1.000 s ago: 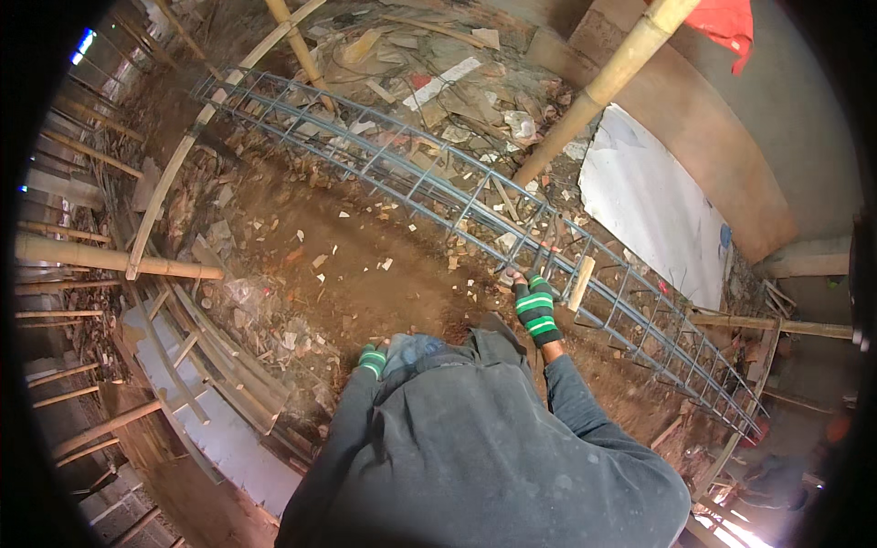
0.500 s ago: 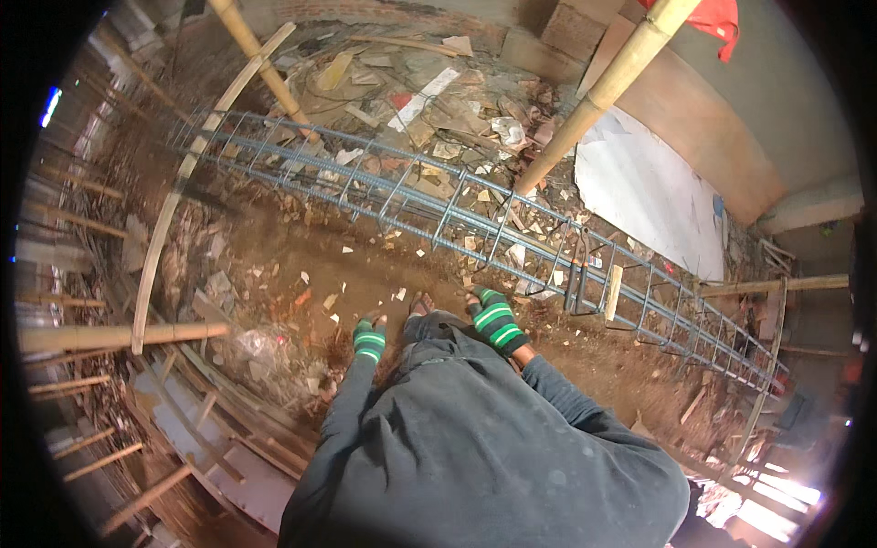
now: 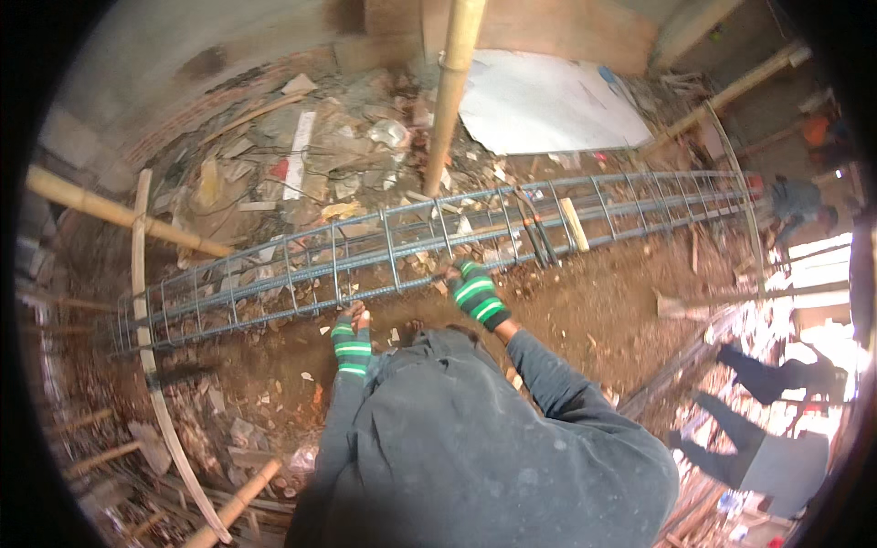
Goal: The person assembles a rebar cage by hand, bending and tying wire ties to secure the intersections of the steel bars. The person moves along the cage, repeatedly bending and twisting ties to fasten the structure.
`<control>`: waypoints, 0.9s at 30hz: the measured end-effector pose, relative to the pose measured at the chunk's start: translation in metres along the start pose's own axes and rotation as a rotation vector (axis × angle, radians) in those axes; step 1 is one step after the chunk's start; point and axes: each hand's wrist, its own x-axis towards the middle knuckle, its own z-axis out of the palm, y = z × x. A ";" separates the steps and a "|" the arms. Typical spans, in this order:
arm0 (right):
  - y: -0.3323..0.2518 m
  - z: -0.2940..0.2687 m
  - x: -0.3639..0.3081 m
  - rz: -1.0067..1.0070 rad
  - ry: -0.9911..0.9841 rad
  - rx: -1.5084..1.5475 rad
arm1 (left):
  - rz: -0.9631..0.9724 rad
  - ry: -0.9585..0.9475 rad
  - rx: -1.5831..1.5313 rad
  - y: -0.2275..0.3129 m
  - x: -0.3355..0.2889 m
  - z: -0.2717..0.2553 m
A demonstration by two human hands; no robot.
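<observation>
A long steel rebar cage (image 3: 420, 247) with square stirrups stretches across in front of me. My left hand (image 3: 352, 340), in a green, black and white striped fingerless glove, is beside its near lower bar with fingers curled together. My right hand (image 3: 473, 292), gloved alike, is closed at the same bar farther right, fingertips bunched near it. Whatever either hand pinches is too small to make out. A pair of pincers (image 3: 537, 230) with dark and orange handles rests on the cage right of my right hand. Next to it lies a short pale wood piece (image 3: 574, 225).
A bamboo pole (image 3: 452, 91) rises behind the cage, near a white sheet (image 3: 553, 105). Rubble covers the ground beyond. A bent wooden strip (image 3: 146, 274) crosses the cage's left end. People stand at the right, one in grey clothing (image 3: 781, 470); another bends near the cage's far end.
My view has swung to the right, and the cage now lies nearer my hands. Both hands have come up to its near bar. People have come into view at the right.
</observation>
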 end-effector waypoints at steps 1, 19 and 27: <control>0.013 -0.011 0.004 0.041 0.069 0.027 | 0.022 -0.027 -0.009 0.006 0.001 0.004; 0.187 -0.242 0.057 0.698 0.194 -0.585 | -0.061 -0.367 0.250 0.051 0.100 0.051; 0.187 -0.223 0.046 0.516 0.334 -0.643 | -0.475 -0.554 0.079 0.010 0.156 0.042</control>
